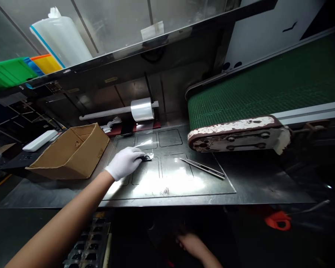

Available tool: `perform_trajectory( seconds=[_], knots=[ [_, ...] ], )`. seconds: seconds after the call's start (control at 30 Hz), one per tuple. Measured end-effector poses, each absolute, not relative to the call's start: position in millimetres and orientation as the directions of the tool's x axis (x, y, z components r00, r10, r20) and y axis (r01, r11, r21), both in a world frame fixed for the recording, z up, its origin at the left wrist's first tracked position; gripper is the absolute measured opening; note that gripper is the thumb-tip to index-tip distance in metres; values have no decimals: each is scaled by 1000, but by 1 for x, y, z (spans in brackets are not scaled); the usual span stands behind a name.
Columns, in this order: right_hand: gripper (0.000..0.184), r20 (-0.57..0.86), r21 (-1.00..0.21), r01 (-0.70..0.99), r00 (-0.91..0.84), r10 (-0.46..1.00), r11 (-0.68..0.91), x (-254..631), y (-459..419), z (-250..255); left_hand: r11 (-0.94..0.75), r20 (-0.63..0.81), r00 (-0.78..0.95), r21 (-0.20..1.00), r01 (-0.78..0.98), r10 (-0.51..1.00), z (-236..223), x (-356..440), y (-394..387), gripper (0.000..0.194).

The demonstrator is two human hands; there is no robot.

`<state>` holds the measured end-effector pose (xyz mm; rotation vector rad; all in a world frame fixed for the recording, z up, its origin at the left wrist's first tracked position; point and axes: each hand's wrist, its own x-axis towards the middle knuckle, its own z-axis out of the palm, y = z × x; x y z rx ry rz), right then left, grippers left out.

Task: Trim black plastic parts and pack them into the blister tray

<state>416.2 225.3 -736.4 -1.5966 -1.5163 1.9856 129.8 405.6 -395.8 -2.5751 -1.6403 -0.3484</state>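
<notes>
My left hand point(125, 162), in a white glove, is closed on a small black part point(146, 158) with a shiny rim, held over the marked clear sheet point(171, 171) on the bench. Clear film point(147, 143) runs from the film roll point(142, 109) down to the part. To the right of this hand, a slim metal cutter knife point(202, 167) lies slanted on the sheet. My right hand point(190, 243) is bare and low, below the bench's front edge, in deep shadow. Its fingers look curled; whatever may be in them is hidden.
An open cardboard box point(72, 152) stands left on the metal bench point(257, 178). A green conveyor belt point(257, 85) juts in from the right. Below the bench is a tray of black parts point(88, 245). Green bins point(11, 72) and a large wrapped roll point(61, 41) sit on the shelf above.
</notes>
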Motion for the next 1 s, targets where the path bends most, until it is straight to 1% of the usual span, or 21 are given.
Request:
perform_trajectory(
  seconds=[0.1, 0.13, 0.27, 0.33, 0.47, 0.6, 0.7, 0.8, 0.9, 1.0],
  knots=[
    [37, -621, -776, 435, -407, 669, -456, 415, 225, -733, -454, 172, 448, -1, 891, 878, -412, 143, 407, 34],
    [36, -618, -779, 434, -407, 673, -452, 414, 225, -731, -448, 168, 445, -20, 894, 880, -415, 146, 408, 34],
    [32, -600, -793, 416, -411, 686, -445, 414, 223, -725, -429, 180, 434, -66, 901, 883, -421, 149, 399, 19],
    [31, -593, -799, 408, -414, 691, -441, 414, 222, -723, -421, 203, 424, -63, 905, 882, -423, 149, 386, 18],
    [31, -585, -802, 427, -428, 689, -417, 412, 218, -719, -424, 272, 406, 10, 905, 872, -423, 154, 359, 21],
    [34, -573, -805, 476, -473, 669, -354, 409, 216, -717, -420, 392, 333, 158, 894, 857, -427, 161, 318, 22],
    [35, -571, -799, 531, -522, 634, -282, 407, 217, -719, -344, 492, 164, 303, 889, 855, -448, 161, 257, 26],
    [37, -589, -773, 603, -568, 575, -196, 402, 221, -722, -187, 543, -106, 457, 869, 833, -485, 162, 179, 27],
    [42, -628, -725, 679, -587, 511, -110, 393, 228, -723, -3, 508, -386, 608, 794, 770, -523, 168, 110, 26],
    [43, -659, -680, 731, -582, 477, -47, 378, 236, -719, 160, 410, -624, 738, 655, 666, -551, 168, 62, 28]
  ],
)
